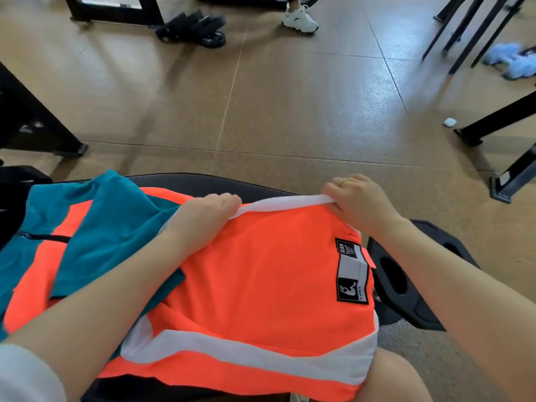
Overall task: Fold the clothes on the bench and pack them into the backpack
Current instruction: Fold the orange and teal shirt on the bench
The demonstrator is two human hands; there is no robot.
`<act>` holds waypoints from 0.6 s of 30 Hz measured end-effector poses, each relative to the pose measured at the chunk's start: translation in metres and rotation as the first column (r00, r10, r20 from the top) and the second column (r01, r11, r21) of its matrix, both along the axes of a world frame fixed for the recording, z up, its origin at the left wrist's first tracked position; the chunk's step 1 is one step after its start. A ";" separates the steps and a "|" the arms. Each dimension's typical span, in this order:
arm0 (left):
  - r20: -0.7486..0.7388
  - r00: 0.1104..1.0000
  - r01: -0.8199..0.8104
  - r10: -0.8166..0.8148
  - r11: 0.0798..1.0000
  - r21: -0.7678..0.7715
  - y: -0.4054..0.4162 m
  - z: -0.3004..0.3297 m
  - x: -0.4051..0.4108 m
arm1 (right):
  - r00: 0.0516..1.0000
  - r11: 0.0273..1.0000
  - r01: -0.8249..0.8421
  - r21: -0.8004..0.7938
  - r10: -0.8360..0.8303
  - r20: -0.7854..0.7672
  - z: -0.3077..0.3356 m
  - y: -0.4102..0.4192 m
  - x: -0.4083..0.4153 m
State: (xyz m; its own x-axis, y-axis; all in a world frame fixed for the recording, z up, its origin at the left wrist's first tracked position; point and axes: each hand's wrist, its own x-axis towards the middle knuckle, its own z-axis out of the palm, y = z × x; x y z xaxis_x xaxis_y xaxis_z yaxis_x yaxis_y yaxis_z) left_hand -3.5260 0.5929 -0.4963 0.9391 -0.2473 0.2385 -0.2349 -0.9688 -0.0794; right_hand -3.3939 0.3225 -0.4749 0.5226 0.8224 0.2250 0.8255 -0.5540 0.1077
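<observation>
An orange garment (255, 280) with white stripes and a black patch lies spread over the black bench (203, 182). My left hand (207, 211) grips its white far edge at the left end. My right hand (359, 200) pinches the same white band at the right end. A teal and orange garment (95, 227) with a dark zip lies to the left, partly under my left forearm. A dark shape at the far left edge (11, 192) may be the backpack; I cannot tell.
Black frame legs (37, 126) stand on the floor at left, and more black legs (499, 120) at right. A black bench part with holes (406, 274) juts out on the right. Black straps (194, 27), a person's white shoe (300, 20) and blue fluffy items (510, 59) lie far off.
</observation>
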 end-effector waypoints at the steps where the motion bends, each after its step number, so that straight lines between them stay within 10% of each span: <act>1: -0.015 0.999 -0.047 0.047 0.999 -0.007 -0.002 0.001 0.000 | 0.997 0.998 0.051 0.033 -0.053 0.062 0.004 -0.003 -0.004; 4: -0.097 0.989 -0.105 0.108 0.994 0.042 -0.006 0.003 0.000 | 0.990 0.996 0.065 0.061 -0.072 0.120 -0.004 -0.025 -0.024; 10: -0.381 0.830 -0.339 0.408 0.911 0.236 -0.039 0.029 -0.001 | 0.926 0.972 0.168 0.162 -0.099 -0.365 -0.044 -0.075 -0.067; 18: -0.272 0.961 -0.046 0.051 0.999 0.026 -0.107 0.014 0.035 | 0.750 0.806 0.538 0.247 -0.323 -0.577 -0.055 -0.078 -0.072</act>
